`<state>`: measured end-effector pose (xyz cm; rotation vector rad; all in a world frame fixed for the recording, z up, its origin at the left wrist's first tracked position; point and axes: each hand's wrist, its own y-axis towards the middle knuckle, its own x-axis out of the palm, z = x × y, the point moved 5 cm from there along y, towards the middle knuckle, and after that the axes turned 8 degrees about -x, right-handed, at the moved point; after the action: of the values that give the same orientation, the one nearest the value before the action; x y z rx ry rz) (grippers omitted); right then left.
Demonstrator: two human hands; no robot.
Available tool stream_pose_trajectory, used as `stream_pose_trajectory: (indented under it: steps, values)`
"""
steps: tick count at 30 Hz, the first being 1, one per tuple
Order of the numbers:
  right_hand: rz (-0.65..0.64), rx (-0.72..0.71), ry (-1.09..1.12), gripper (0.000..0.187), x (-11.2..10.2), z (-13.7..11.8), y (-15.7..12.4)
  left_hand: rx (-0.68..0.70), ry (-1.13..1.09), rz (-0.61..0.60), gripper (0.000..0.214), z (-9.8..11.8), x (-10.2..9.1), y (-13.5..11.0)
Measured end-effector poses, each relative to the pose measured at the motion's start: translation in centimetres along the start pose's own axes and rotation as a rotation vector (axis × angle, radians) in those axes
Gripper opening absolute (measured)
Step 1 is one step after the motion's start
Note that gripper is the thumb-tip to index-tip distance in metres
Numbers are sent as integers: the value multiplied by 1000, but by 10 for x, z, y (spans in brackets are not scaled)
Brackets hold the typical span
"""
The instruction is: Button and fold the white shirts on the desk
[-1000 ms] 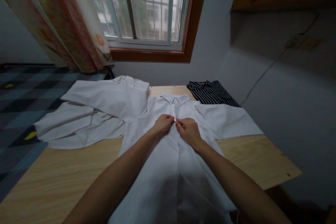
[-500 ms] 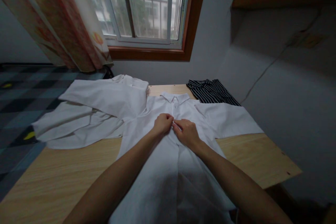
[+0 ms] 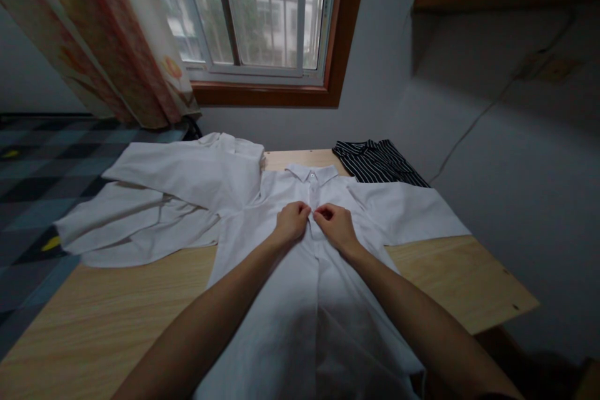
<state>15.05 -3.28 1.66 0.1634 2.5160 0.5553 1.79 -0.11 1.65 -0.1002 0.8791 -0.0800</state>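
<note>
A white shirt (image 3: 285, 300) lies front side up before me, its collar pointing toward the window and its sleeves spread to the sides. Buttons show on the placket just below the collar. My left hand (image 3: 293, 221) is closed on the left side of the placket, at chest height. Close beside it, my right hand (image 3: 335, 225) pinches the placket with thumb and forefinger. The fingertips of both hands almost meet. Whether a button is between them is hidden.
Another white garment (image 3: 187, 169) lies in folds at the left, by a checked bedspread (image 3: 28, 200). A folded black-and-white striped garment (image 3: 379, 162) rests at the back right of the wooden table (image 3: 140, 300). A cable (image 3: 473, 128) runs along the right wall.
My right hand has shifted slightly up the placket, and its thumb and forefinger now form a rounder pinch. My left hand has stayed nearly in place.
</note>
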Motion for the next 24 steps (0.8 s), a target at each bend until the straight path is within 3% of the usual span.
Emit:
stream_pose_trajectory:
  steps: [7, 11, 15, 24]
  values:
    - [-85, -62, -333, 17, -1, -14, 1, 39, 83, 40, 28, 5, -2, -8]
    - [-213, -119, -560, 21, 4, -18, 2, 72, 205, 95, 27, 10, -2, -14]
    - [-326, -153, -653, 20, 7, -18, 1, 96, 214, 93, 28, 12, -1, -16]
    - [-258, -263, -774, 19, 11, -20, -3, 104, 223, 37, 36, 13, -2, -15]
